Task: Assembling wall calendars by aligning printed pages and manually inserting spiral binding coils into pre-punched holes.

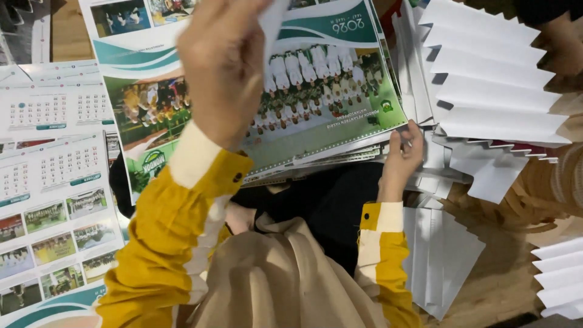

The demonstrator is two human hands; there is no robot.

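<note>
My left hand (221, 61) is raised close to the camera, fingers pinched on a white sheet (272, 21) that it lifts at the top. Below it lies a stack of glossy calendar sheets (328, 103) printed with group photos and green bands, resting across my lap. My right hand (402, 155) grips the near right corner of that stack, thumb on top. Both sleeves are mustard yellow with cream cuffs.
More calendar pages (51, 176) with date grids and small photos lie at the left. Fanned white sheets (492, 79) spread at the upper right, and more white sheets (440, 261) lie low right on a woven mat (516, 218). Another person's arm (562, 36) shows at the top right.
</note>
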